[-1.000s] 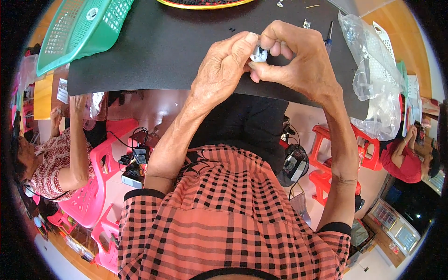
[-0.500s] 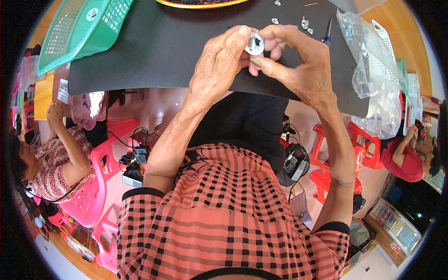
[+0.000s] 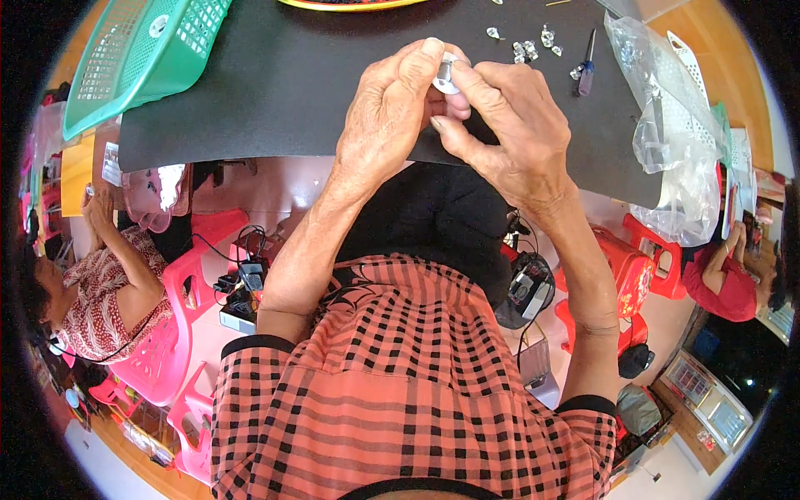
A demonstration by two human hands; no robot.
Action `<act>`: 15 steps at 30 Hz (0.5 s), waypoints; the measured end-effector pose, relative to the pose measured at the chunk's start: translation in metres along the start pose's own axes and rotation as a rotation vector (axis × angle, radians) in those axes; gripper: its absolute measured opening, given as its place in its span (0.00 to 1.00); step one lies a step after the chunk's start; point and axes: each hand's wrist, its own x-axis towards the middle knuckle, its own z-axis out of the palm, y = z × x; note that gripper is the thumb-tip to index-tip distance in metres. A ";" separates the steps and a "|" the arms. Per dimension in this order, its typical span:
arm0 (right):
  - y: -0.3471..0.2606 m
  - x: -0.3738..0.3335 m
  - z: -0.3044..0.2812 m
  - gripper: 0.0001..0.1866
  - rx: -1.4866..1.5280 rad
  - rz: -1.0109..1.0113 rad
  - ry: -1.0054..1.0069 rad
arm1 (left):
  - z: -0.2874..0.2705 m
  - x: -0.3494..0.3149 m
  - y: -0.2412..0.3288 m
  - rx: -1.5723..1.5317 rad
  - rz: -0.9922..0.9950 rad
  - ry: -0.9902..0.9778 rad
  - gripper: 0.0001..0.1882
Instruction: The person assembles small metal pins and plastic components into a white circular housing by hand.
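Over the dark table, my left hand (image 3: pixel 390 104) pinches a small round white piece with a silvery middle (image 3: pixel 444 77) between thumb and fingers. My right hand (image 3: pixel 512 125) meets it from the right, its index fingertip pressed on the piece's face. The right thumb is held apart below, and the other right fingers are curled out of sight. Beyond the right hand lie several small clear pieces with metallic parts (image 3: pixel 525 52). A screwdriver with a dark translucent handle (image 3: pixel 587 77) rests to their right.
A green plastic basket (image 3: pixel 137 79) stands at the table's left. A round yellow-rimmed tray (image 3: pixel 354 7) is at the far edge. Clear plastic bags (image 3: pixel 671 142) hang over the right edge. Other people sit at left and right, near pink chairs (image 3: pixel 154 358) and red stools (image 3: pixel 621 267).
My right hand has moved in, bringing its index finger onto the white piece, which has tilted. The small clear pieces and the screwdriver handle show more fully now.
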 end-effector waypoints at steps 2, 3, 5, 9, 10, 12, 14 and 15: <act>-0.001 -0.001 0.001 0.27 -0.052 0.004 -0.002 | 0.001 0.001 0.002 0.025 0.004 -0.013 0.22; 0.000 0.000 0.000 0.27 -0.056 0.005 0.000 | 0.002 0.002 0.004 0.035 -0.008 -0.020 0.22; 0.003 0.001 -0.003 0.24 0.049 0.010 0.011 | 0.001 0.000 0.004 0.052 -0.016 -0.020 0.22; 0.005 -0.003 -0.008 0.11 0.633 0.464 0.073 | 0.003 -0.001 -0.001 -0.054 0.059 -0.084 0.22; 0.004 -0.004 -0.009 0.11 0.632 0.463 0.074 | 0.002 -0.001 -0.002 -0.054 0.068 -0.090 0.22; 0.004 -0.004 -0.009 0.12 0.544 0.447 0.080 | 0.001 0.000 -0.002 -0.054 0.078 -0.094 0.22; 0.001 0.001 -0.010 0.13 0.459 0.358 0.073 | 0.001 0.001 -0.003 -0.095 0.064 -0.085 0.23; -0.001 0.004 -0.010 0.13 0.375 0.269 0.065 | 0.001 0.001 -0.004 -0.095 0.065 -0.084 0.23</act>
